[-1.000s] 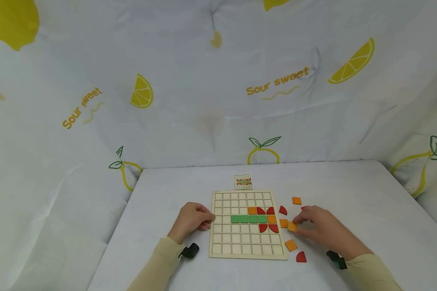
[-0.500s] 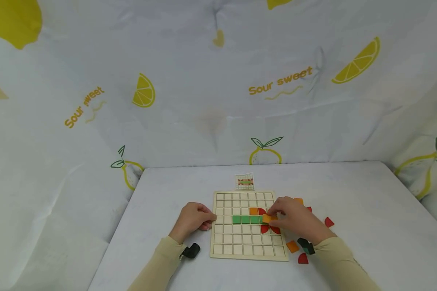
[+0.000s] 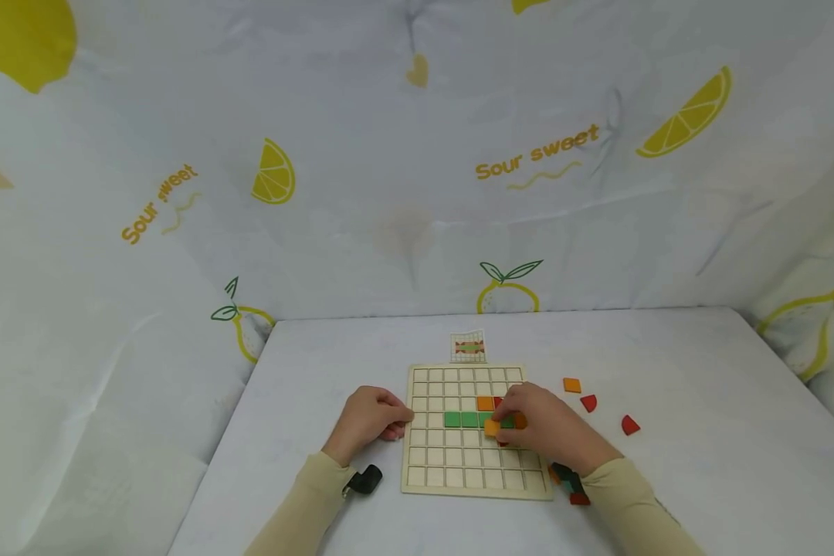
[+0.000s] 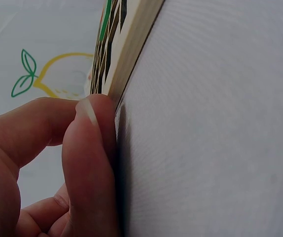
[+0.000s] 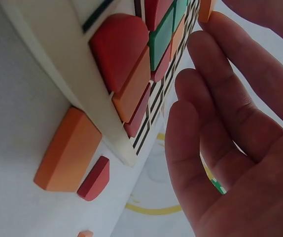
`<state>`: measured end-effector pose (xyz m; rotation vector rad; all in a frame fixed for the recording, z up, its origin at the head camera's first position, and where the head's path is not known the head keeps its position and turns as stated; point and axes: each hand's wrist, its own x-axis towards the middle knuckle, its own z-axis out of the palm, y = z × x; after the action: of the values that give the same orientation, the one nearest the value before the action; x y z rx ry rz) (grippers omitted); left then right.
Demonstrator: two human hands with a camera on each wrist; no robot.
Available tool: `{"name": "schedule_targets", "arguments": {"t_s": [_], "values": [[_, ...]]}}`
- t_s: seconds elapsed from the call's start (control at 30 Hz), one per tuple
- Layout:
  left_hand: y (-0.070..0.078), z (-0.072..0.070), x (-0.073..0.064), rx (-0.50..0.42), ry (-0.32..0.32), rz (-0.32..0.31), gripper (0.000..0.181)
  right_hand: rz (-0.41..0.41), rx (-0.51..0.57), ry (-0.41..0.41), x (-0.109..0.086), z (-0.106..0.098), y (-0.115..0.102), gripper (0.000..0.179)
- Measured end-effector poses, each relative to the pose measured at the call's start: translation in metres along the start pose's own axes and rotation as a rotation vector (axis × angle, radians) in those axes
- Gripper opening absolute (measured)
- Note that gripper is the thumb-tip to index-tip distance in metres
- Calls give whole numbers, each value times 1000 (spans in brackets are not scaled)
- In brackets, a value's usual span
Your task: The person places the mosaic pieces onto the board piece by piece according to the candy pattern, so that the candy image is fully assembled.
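My right hand (image 3: pixel 542 423) pinches an orange square tile (image 3: pixel 492 428) between thumb and forefinger, over the wooden grid board (image 3: pixel 434 457). In the right wrist view this held tile (image 5: pixel 207 10) shows only at the top edge, the other fingers extended beside it. A row of green square tiles (image 3: pixel 461 419) lies on the board, with an orange tile (image 3: pixel 484 403) above it; red quarter-round pieces (image 5: pixel 119 52) sit at the right, mostly under my hand in the head view. My left hand (image 3: pixel 367 417) grips the board's left edge, thumb and forefinger meeting there.
A small pattern card (image 3: pixel 469 347) lies behind the board. Right of the board are a loose orange tile (image 3: pixel 572 384), a red piece (image 3: pixel 588 402) and another red quarter-round (image 3: pixel 630 425). More pieces near the right wrist are partly covered by its black wrist camera (image 3: pixel 568 477).
My right hand has carried the orange tile from the table at the right onto the board area, moving left across the green row. The left hand stays at the board's edge.
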<state>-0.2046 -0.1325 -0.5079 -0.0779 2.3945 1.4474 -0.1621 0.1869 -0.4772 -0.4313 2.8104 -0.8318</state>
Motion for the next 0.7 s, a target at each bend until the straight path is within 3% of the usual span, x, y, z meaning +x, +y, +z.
{"name": "schedule_targets", "arguments": {"t_s": [0.7], "values": [[-1, -1, 1, -3, -5, 7, 17, -87, -84, 7, 1, 8, 0, 17]]}}
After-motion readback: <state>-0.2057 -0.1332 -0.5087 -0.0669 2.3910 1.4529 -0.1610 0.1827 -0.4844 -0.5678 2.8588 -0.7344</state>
